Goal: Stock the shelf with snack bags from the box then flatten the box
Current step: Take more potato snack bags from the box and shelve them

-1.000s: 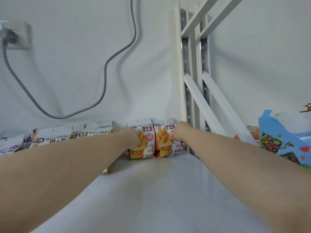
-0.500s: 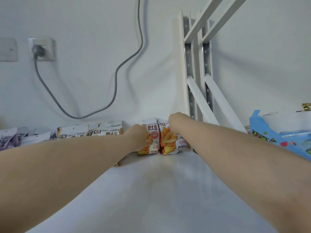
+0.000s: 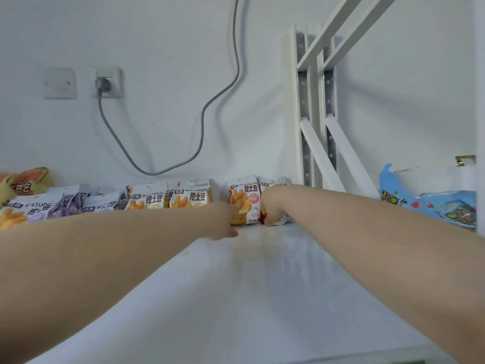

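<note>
Head view: since half a second ago right hand (image 3: 271, 206) slid from top of right snack bag (image 3: 278, 184) down its front; left hand (image 3: 223, 219) stays at left snack bag (image 3: 245, 200) edge. Both bags are glossy crinkled foil pouches, upright at back of smooth white shelf (image 3: 262, 285). Fingers hidden, can't tell grip.

Two orange-red snack bags stand upright, side by side and touching, at the back of the white shelf (image 3: 249, 290). The left bag (image 3: 245, 199) shows fries and a "+20" badge, with the left hand (image 3: 221, 222) at its lower left edge. The right bag (image 3: 274, 185) is mostly covered by the right hand (image 3: 270, 207), whose fingers curl over its front. Across a small gap to the left, yellow bags (image 3: 190, 199) and then purple bags (image 3: 103, 204) line the back.
</note>
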